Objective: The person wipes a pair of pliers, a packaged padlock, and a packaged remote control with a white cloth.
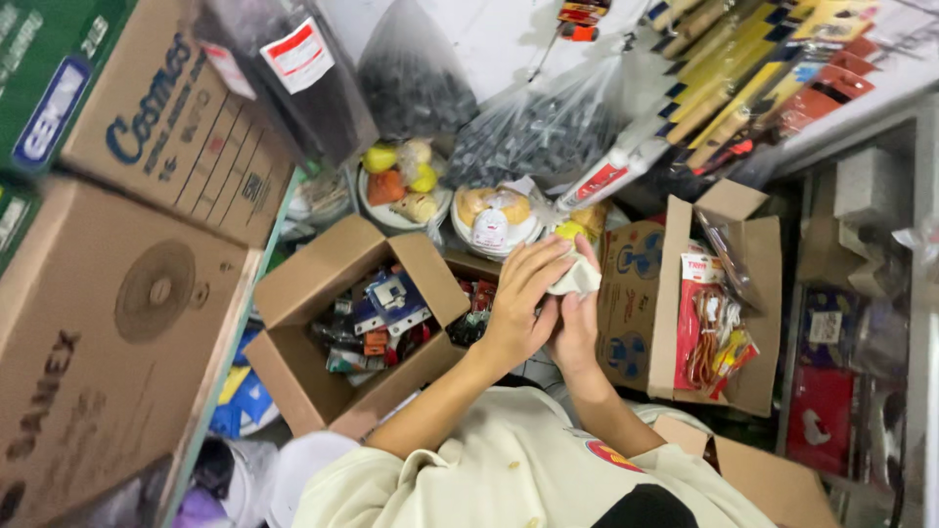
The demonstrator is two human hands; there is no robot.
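Nearest the camera, a cream shirt (509, 479) with a round emblem filled the bottom of the view, and both forearms rose from it to meet in the middle. The left hand (520, 298) lay cupped over the right hand (577, 328), and between them sat a small whitish object (579, 279), perhaps a cloth or a bit of pale plastic; its kind could not be told. The right hand's fingers were closed round its lower part, while the left hand's fingers pressed on it from above and the side, so both hands were clamped on it. It poked out at the top right of the grip, above the right thumb and under the left fingertips. Handling it well here looked a matter of keeping the lower hand firm and letting the upper fingers do the fine work, close to the body. Just left of the hands stood an open cardboard box (293, 293) of small packaged electrical parts, and to the right another open box (763, 323) holding red-carded packets with coiled cords. Beyond them were two bowls (499, 235) of oddments, bags of dark small parts (528, 127), and large cartons (108, 332) stacked at the left.
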